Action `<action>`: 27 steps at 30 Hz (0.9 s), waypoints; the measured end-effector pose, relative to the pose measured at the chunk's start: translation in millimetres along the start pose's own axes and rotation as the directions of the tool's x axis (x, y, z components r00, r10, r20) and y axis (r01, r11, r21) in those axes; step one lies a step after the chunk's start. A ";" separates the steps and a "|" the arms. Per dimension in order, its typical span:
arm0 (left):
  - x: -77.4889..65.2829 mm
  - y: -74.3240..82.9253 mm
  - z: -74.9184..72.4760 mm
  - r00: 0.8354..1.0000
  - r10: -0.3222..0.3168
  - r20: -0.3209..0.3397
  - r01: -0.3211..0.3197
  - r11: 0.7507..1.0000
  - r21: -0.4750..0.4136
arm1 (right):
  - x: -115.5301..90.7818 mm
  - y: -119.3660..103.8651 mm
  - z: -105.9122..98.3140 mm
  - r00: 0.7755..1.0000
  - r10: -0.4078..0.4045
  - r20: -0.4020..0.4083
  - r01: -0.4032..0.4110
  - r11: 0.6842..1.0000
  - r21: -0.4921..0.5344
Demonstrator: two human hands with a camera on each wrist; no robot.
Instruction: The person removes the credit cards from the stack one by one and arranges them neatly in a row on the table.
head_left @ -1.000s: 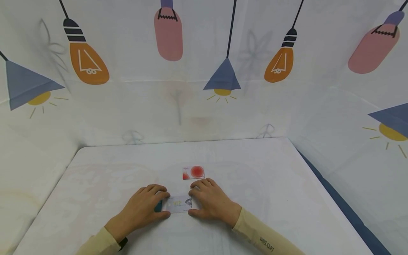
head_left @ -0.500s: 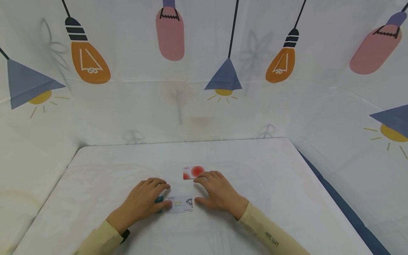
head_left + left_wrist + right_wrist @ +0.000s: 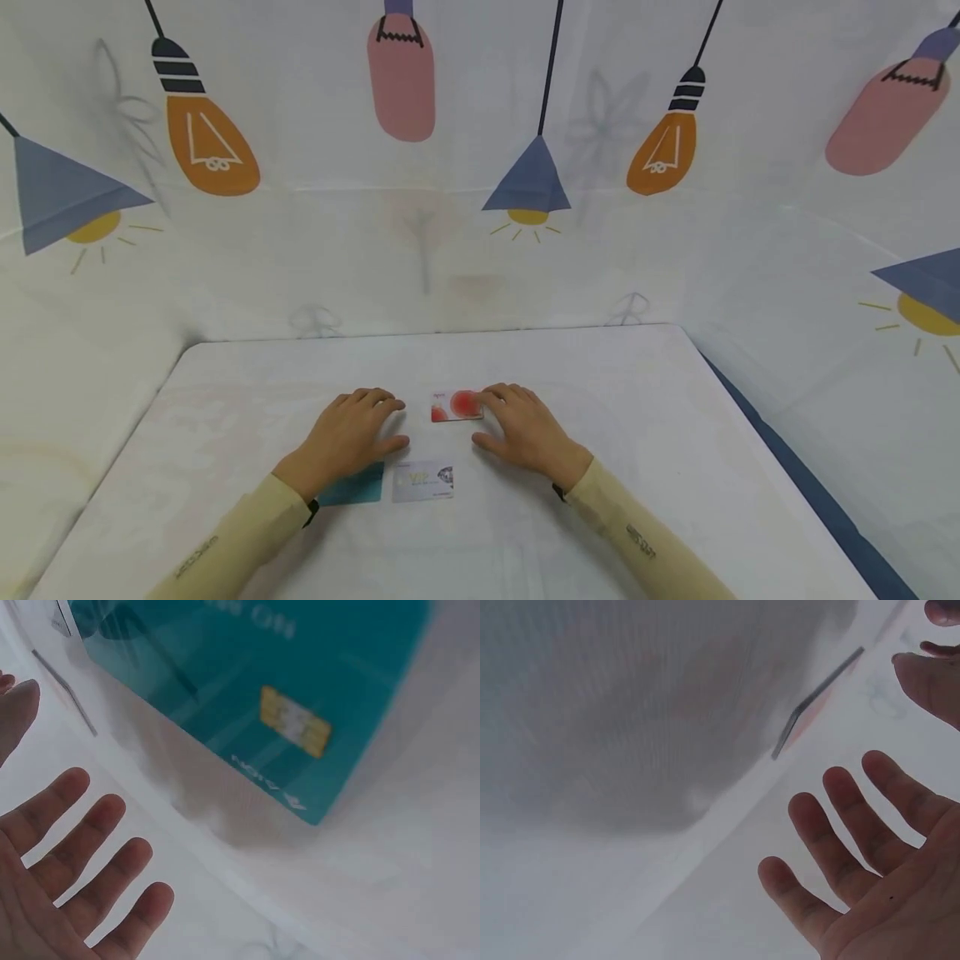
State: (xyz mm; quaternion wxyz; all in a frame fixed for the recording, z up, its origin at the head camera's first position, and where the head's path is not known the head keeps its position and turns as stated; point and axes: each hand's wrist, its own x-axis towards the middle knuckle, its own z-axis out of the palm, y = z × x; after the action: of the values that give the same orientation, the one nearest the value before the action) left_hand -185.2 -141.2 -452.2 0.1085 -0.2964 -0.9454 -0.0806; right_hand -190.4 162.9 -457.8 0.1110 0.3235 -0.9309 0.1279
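A white card with red circles [image 3: 453, 406] lies farthest back on the table. My right hand [image 3: 525, 429] is at its right end, fingers spread, fingertips overlapping the card's edge in the head view. To the left of that card, my left hand [image 3: 352, 437] hovers with fingers apart, holding nothing. Nearer me lie a silvery VIP card [image 3: 423, 482] and, just left of it, a teal card [image 3: 352, 487], partly covered by my left wrist. The teal card [image 3: 262, 697] shows a gold chip up close in the left wrist view.
The white table [image 3: 600, 517] carries the cards. A white cloth wall [image 3: 337, 250] printed with lamps and bulbs rises behind and beside it. A dark blue strip [image 3: 810, 492] runs along the right edge.
Both hands have left the VIP card and moved forward, the right to the red-circle card, the left beside it. More of the teal card shows. The cards keep their places.
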 end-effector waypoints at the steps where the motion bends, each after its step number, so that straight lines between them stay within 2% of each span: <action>1: 2.6 -0.9 0.9 1.000 -0.001 0.000 0.001 1.000 -0.002 | 1.3 1.9 0.1 1.000 0.007 -0.001 -0.007 1.000 0.001; 7: 19.3 -4.4 8.2 0.999 -0.023 0.048 0.023 1.000 0.001 | 9.0 13.4 4.5 0.998 0.067 0.015 -0.068 0.997 0.028; 15: 42.2 -1.7 12.2 0.995 -0.008 0.104 0.012 0.999 -0.045 | 17.7 20.8 10.2 0.983 0.144 0.111 -0.151 0.987 0.059; 21: 56.0 2.9 13.6 0.986 -0.014 0.164 0.024 0.998 -0.060 | 22.3 25.1 12.9 0.977 0.154 0.146 -0.163 0.985 0.054; 27: 61.7 5.4 17.8 0.973 -0.059 0.223 0.075 0.995 -0.065 | 25.0 27.4 14.8 0.977 0.139 0.159 -0.148 0.988 0.045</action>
State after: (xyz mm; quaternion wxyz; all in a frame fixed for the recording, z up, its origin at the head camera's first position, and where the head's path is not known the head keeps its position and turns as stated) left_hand -234.3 -99.5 -453.3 -0.0107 -0.2751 -0.9575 -0.0854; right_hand -228.7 164.7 -469.1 0.0192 0.2676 -0.9537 0.1362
